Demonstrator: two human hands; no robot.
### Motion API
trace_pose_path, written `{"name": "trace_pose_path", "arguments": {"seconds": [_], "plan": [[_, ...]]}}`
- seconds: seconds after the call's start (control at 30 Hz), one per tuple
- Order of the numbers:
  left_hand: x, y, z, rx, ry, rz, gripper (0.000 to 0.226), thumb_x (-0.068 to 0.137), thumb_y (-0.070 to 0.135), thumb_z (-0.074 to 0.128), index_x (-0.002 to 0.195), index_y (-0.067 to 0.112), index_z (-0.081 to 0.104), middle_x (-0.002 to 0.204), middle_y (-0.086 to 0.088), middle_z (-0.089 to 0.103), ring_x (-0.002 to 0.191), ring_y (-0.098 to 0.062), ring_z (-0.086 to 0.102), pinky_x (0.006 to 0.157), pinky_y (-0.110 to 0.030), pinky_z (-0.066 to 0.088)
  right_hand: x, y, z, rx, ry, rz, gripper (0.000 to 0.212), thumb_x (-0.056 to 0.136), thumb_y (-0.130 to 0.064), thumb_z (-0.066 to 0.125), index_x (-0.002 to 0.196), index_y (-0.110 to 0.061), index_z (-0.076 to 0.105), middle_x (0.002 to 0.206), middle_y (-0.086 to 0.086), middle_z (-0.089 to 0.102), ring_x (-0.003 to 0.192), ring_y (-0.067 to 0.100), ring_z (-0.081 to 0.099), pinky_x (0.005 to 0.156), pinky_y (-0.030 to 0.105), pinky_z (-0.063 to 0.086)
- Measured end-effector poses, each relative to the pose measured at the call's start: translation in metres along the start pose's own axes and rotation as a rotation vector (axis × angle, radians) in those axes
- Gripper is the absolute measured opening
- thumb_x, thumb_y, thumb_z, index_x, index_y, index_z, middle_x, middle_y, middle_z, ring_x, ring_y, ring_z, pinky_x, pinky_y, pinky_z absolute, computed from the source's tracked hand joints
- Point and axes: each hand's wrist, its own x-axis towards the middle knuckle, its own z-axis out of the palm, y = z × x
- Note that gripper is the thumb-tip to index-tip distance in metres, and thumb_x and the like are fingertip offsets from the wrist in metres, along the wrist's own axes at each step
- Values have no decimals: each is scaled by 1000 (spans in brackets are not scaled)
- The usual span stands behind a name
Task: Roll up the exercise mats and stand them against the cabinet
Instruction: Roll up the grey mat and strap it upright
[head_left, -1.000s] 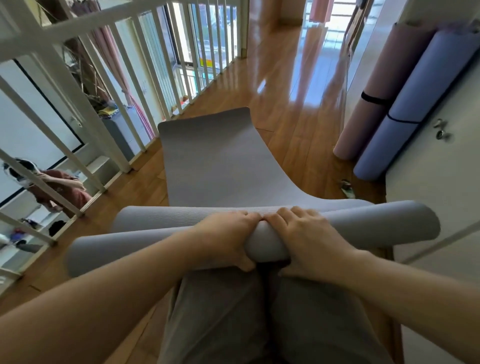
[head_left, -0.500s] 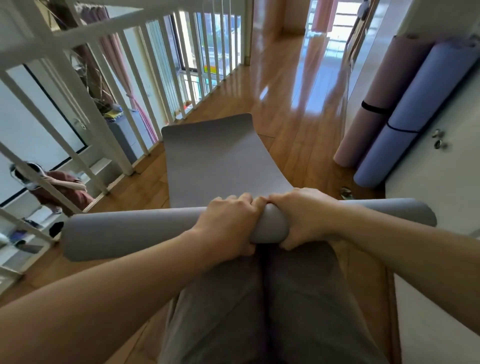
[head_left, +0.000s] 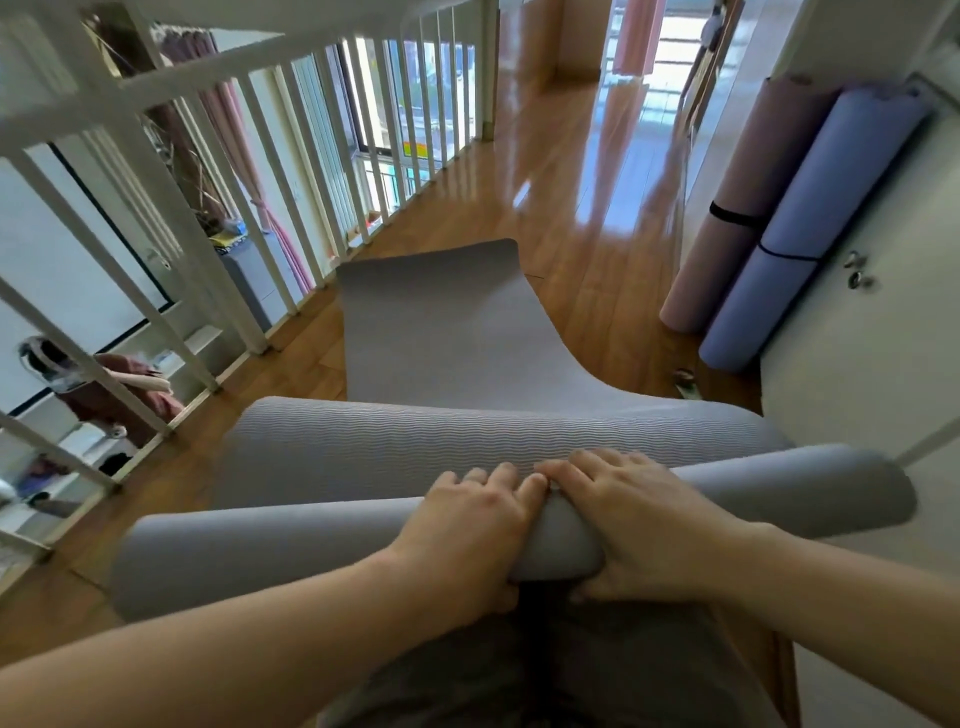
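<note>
A grey exercise mat (head_left: 436, 332) lies partly unrolled on the wooden floor, its far end flat. Its near end is a tight grey roll (head_left: 270, 545) held across my lap, with a ribbed slack fold arching just beyond it. My left hand (head_left: 467, 530) and my right hand (head_left: 639, 519) grip the middle of the roll side by side, fingers over the top and thumbs underneath. A rolled pink mat (head_left: 727, 208) and a rolled lilac mat (head_left: 800, 228), each bound with a black strap, lean upright against the white cabinet (head_left: 872, 332) on the right.
A white railing (head_left: 171, 223) runs along the left side, with a lower level visible through it and a person down there. Glossy wooden floor (head_left: 571, 182) stretches ahead toward a bright doorway. A small object (head_left: 685, 382) lies on the floor by the lilac mat.
The roll has been turned forward again, taking in more mat. My hands have shifted their grip on top of it, and a ribbed slack fold now bulges ahead of the roll.
</note>
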Motion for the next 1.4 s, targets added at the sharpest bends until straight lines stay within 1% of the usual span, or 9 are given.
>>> {"name": "trace_pose_path", "arguments": {"seconds": [0.17, 0.27, 0.43, 0.57, 0.8, 0.97, 1.13, 1.3, 1.4], "plan": [[16, -20, -12, -213, -182, 23, 83, 67, 46, 76, 136, 29, 33, 125, 4, 50, 108, -18, 53, 89, -33, 45, -2, 5, 7, -70, 106, 22, 79, 70, -61, 68, 136, -32, 35, 128, -8, 51, 112, 14, 51, 97, 33, 41], [32, -36, -23, -334, -323, 4, 78, 68, 47, 79, 133, 29, 40, 126, 5, 49, 113, -17, 46, 95, -34, 42, 19, 12, -10, -7, -14, 44, 68, 68, -56, 72, 125, -30, 44, 117, -9, 55, 102, 11, 50, 89, 29, 45], [24, -17, -13, 38, -46, -58, 86, 77, 53, 67, 143, 23, 22, 136, -4, 36, 120, -25, 42, 99, -41, 39, 47, 34, -24, 170, -206, 41, 71, 63, -50, 82, 122, -27, 51, 116, -8, 49, 102, 9, 44, 89, 26, 44], [27, -22, -3, 9, 21, -65, 84, 72, 48, 72, 139, 25, 27, 130, -2, 43, 114, -23, 50, 93, -38, 42, 60, 35, -31, 134, -318, 54, 74, 64, -53, 82, 125, -26, 50, 117, -6, 49, 107, 11, 45, 93, 28, 42], [55, -51, -22, -305, -217, -16, 84, 65, 49, 80, 135, 27, 39, 130, 5, 50, 114, -17, 50, 91, -27, 39, 42, 16, -8, -39, 89, 94, 75, 69, -58, 71, 131, -30, 40, 125, -10, 53, 107, 11, 52, 91, 28, 40], [50, -44, -17, -88, -29, -78, 83, 71, 56, 71, 139, 27, 33, 128, 2, 50, 115, -20, 49, 96, -35, 41, 62, 33, -31, 59, -106, 97, 71, 63, -54, 79, 121, -30, 48, 110, -11, 60, 91, 8, 55, 76, 26, 45], [44, -40, -4, 14, 125, -92, 84, 72, 48, 68, 141, 27, 26, 126, 1, 50, 110, -22, 54, 91, -35, 42, 82, 40, -39, 137, -262, 82, 74, 61, -51, 84, 123, -30, 49, 115, -9, 60, 99, 11, 55, 82, 25, 45], [57, -58, -18, -136, -32, -66, 82, 67, 52, 74, 136, 30, 35, 121, 4, 55, 102, -19, 57, 84, -31, 46, 58, 25, -4, -70, 258, 72, 78, 64, -62, 74, 128, -28, 46, 117, -6, 60, 101, 17, 59, 88, 34, 45], [70, -66, -26, -228, -177, -50, 78, 65, 51, 78, 132, 31, 42, 120, 7, 57, 106, -17, 56, 86, -30, 45, 61, 28, -7, -28, 235, 86, 67, 67, -59, 71, 123, -28, 48, 112, -7, 62, 94, 13, 59, 81, 29, 45]]}}
